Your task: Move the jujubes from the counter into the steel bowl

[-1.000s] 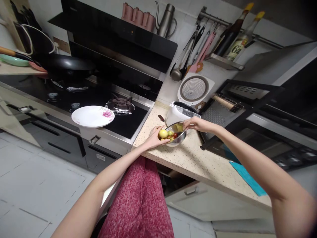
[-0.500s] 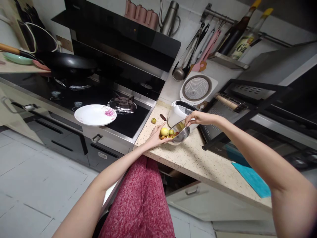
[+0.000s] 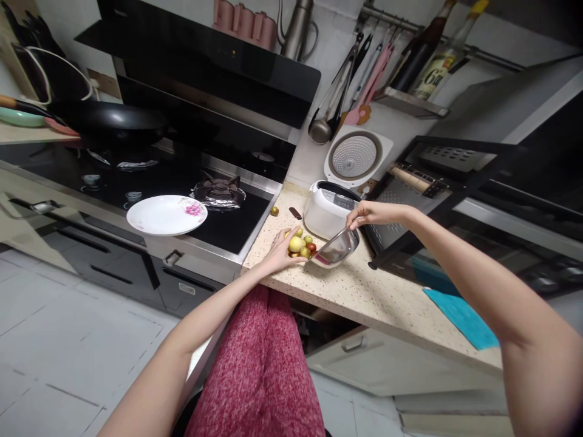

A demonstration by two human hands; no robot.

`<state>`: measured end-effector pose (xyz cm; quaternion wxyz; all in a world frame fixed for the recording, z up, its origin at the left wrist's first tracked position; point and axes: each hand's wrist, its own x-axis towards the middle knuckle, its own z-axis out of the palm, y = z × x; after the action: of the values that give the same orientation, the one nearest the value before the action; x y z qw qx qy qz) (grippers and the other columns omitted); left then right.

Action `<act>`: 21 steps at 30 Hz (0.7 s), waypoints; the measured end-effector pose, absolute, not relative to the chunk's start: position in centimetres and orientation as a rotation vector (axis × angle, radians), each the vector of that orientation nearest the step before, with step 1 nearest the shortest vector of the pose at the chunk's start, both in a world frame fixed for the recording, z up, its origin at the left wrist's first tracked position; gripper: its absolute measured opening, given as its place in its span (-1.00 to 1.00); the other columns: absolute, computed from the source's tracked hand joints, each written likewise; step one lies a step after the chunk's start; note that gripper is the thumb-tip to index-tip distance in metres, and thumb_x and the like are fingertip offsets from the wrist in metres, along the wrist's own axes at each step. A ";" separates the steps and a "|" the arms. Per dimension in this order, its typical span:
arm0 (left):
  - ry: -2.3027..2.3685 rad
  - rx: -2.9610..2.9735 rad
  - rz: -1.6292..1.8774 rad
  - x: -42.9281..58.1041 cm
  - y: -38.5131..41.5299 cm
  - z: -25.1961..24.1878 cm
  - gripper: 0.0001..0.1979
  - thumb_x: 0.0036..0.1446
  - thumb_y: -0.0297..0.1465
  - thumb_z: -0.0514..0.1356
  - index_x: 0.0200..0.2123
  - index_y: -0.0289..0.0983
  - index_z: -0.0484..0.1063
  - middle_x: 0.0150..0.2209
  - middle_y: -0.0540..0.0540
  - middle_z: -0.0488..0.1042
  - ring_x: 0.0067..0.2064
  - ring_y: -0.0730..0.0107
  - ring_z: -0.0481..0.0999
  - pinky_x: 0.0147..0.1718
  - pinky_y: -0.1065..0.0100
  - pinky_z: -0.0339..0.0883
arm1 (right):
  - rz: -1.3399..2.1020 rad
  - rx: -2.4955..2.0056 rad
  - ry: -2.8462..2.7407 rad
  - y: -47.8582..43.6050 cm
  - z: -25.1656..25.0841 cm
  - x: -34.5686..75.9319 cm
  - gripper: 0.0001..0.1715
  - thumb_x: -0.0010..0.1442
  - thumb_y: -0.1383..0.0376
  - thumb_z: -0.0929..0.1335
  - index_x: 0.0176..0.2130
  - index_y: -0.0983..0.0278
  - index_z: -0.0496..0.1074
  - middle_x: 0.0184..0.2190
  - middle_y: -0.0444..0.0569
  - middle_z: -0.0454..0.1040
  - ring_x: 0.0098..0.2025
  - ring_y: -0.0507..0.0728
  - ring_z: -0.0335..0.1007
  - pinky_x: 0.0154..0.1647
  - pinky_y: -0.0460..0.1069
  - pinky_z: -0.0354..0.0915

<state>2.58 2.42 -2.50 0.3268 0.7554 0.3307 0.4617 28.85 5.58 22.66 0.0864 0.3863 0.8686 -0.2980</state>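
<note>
Right hand [image 3: 362, 213] is gripping a silver-metal bowl [image 3: 350, 245] near a white rice cooker [image 3: 322, 216]. Left hand [image 3: 277, 255] is curving wide around yellow-green fruits [image 3: 297, 244].

I watch through one camera worn on the person's head, looking forward and down over the legs [image 3: 257, 370]. Both hands [image 3: 279, 252] sit near mid-picture, well out from the lens; the wide view takes in stove [image 3: 232, 229] at left, surface [image 3: 364, 297] ahead, oven [image 3: 501, 243] at right.
</note>
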 end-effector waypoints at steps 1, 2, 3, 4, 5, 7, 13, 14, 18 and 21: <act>0.872 1.990 1.208 2.6 2.5 -2.6 0.06 -0.02 -0.16 0.49 0.46 -0.02 0.03 0.30 -0.26 0.13 0.36 -0.19 0.22 0.37 -0.19 0.08 | -0.893 1.173 2.587 5.4 22.6 29.1 -0.49 0.14 -0.10 0.50 -0.26 0.30 0.69 -0.31 0.00 0.68 -0.25 0.17 0.56 -0.12 0.02 0.40; 0.875 1.999 1.207 2.6 2.5 -2.6 0.07 -0.03 -0.17 0.50 0.46 -0.02 0.03 0.31 -0.26 0.13 0.36 -0.19 0.21 0.37 -0.19 0.08 | -0.894 1.197 2.588 5.1 22.6 29.4 -0.46 0.14 -0.12 0.49 -0.25 0.30 0.69 -0.30 0.01 0.68 -0.24 0.18 0.56 -0.11 0.03 0.39; 0.873 2.006 1.207 2.5 2.5 -2.6 0.08 -0.03 -0.18 0.50 0.46 -0.02 0.02 0.31 -0.26 0.13 0.37 -0.19 0.21 0.37 -0.18 0.08 | -0.893 1.222 2.593 4.7 22.4 29.8 -0.43 0.14 -0.14 0.48 -0.25 0.31 0.68 -0.30 0.02 0.67 -0.23 0.18 0.56 -0.10 0.03 0.39; 0.868 2.012 1.207 2.5 2.5 -2.6 0.09 -0.03 -0.19 0.50 0.47 -0.01 0.00 0.31 -0.26 0.13 0.37 -0.18 0.20 0.38 -0.18 0.07 | -0.889 1.249 2.602 4.3 22.2 30.2 -0.40 0.14 -0.17 0.47 -0.24 0.32 0.68 -0.30 0.03 0.67 -0.23 0.19 0.56 -0.10 0.04 0.39; 0.861 2.016 1.208 2.5 2.5 -2.6 0.10 -0.03 -0.21 0.50 0.47 0.00 -0.01 0.31 -0.25 0.12 0.37 -0.17 0.19 0.38 -0.18 0.06 | -0.880 1.278 2.615 3.7 22.0 30.6 -0.37 0.14 -0.19 0.47 -0.25 0.34 0.67 -0.30 0.04 0.67 -0.23 0.20 0.56 -0.10 0.04 0.39; 0.852 2.021 1.207 2.5 2.5 -2.6 0.10 -0.02 -0.24 0.49 0.48 0.02 -0.04 0.32 -0.24 0.11 0.38 -0.16 0.19 0.38 -0.18 0.06 | -0.834 1.340 2.668 2.2 21.2 31.4 -0.31 0.14 -0.24 0.44 -0.26 0.35 0.66 -0.32 0.07 0.65 -0.23 0.21 0.55 -0.10 0.05 0.39; 0.862 2.008 1.204 2.4 2.3 -2.6 0.03 0.07 -0.25 0.43 0.48 0.02 -0.07 0.34 -0.24 0.08 0.42 -0.14 0.14 0.41 -0.14 0.02 | -0.514 1.535 2.936 -5.4 17.4 32.6 -0.38 0.29 -0.17 0.35 -0.30 0.29 0.64 -0.32 0.13 0.62 -0.28 0.22 0.55 -0.18 0.06 0.41; 0.865 2.014 1.206 2.4 2.3 -2.7 0.02 0.08 -0.26 0.43 0.48 0.02 -0.07 0.35 -0.24 0.07 0.42 -0.14 0.13 0.41 -0.14 0.02 | -0.457 1.550 2.967 -6.8 16.6 32.5 -0.45 0.33 -0.11 0.34 -0.29 0.27 0.64 -0.32 0.13 0.62 -0.28 0.23 0.56 -0.19 0.06 0.42; 0.883 2.056 1.234 2.5 2.4 -2.9 -0.04 0.14 -0.28 0.38 0.48 -0.04 -0.06 0.36 -0.25 0.07 0.44 -0.12 0.10 0.42 -0.11 0.02 | -0.166 1.599 3.126 -11.8 12.9 31.4 -0.67 0.41 0.16 0.29 -0.25 0.18 0.61 -0.28 0.11 0.62 -0.25 0.24 0.57 -0.20 0.08 0.46; 0.902 2.089 1.263 2.5 2.4 -2.9 -0.11 0.19 -0.30 0.32 0.47 -0.03 -0.05 0.37 -0.23 0.07 0.44 -0.08 0.10 0.42 -0.09 0.02 | -0.122 1.537 3.202 -14.7 9.9 29.9 -0.68 0.42 0.26 0.24 -0.18 0.15 0.58 -0.34 0.10 0.58 -0.33 0.23 0.53 -0.34 0.08 0.46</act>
<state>2.53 2.37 -2.88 0.2666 0.7737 0.3340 0.4677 29.91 -14.70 9.86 -0.2045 0.4234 0.8819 -0.0335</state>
